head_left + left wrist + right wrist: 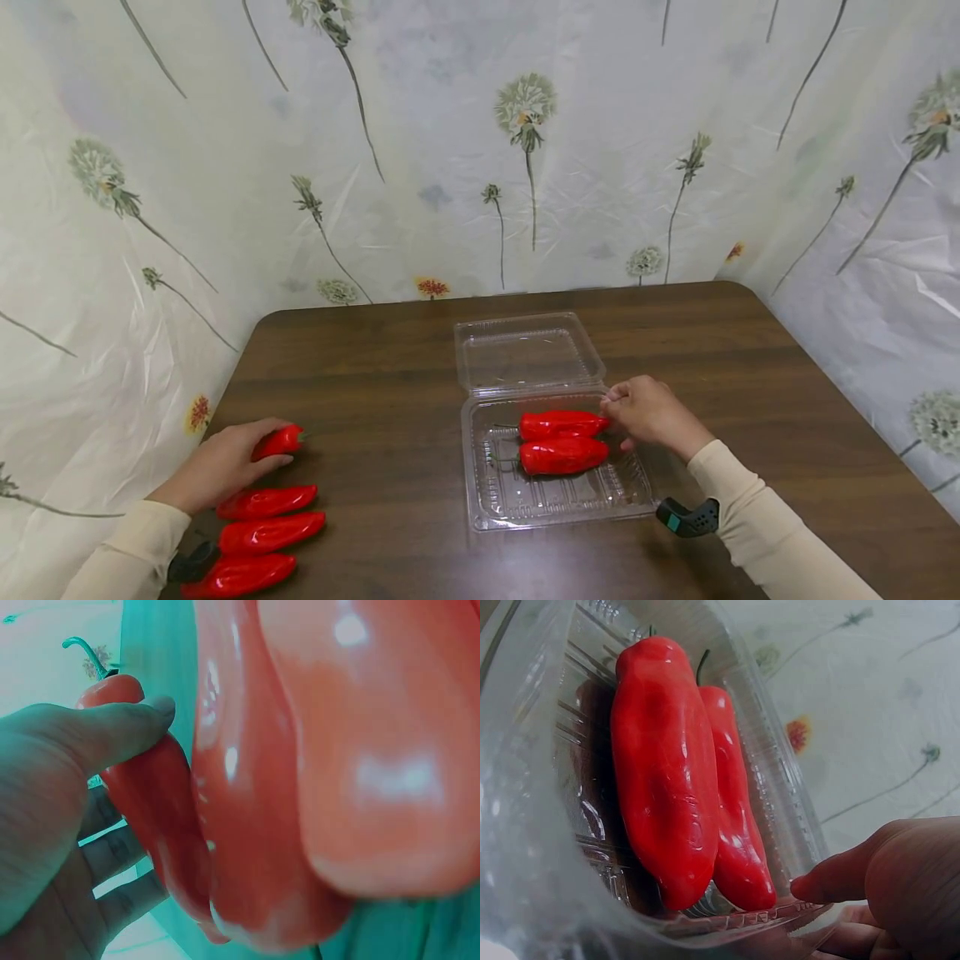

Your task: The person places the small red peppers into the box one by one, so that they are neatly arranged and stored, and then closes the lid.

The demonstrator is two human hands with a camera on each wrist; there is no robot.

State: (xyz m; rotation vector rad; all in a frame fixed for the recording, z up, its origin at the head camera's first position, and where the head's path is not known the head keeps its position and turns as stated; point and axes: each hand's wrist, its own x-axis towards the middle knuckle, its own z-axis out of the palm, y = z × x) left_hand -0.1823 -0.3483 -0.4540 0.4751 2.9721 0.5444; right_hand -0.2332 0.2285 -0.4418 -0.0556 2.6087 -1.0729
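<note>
My left hand (228, 462) grips a red pepper (281, 442) on the left of the table. In the left wrist view the thumb lies across that pepper near its green stem, with the fingers behind it. Three more red peppers (272, 532) lie in a column nearer me. My right hand (654, 414) pinches the right rim of a clear plastic clamshell box (471, 487), thumb on the rim and fingers outside below it. Two red peppers (667, 772) lie side by side in the box, stems pointing left in the head view.
The box's clear lid (528, 354) is folded back, flat on the dark wooden table (360, 400). A flower-printed sheet (420, 167) hangs behind the table and along both sides. Each wrist wears a dark band (688, 517).
</note>
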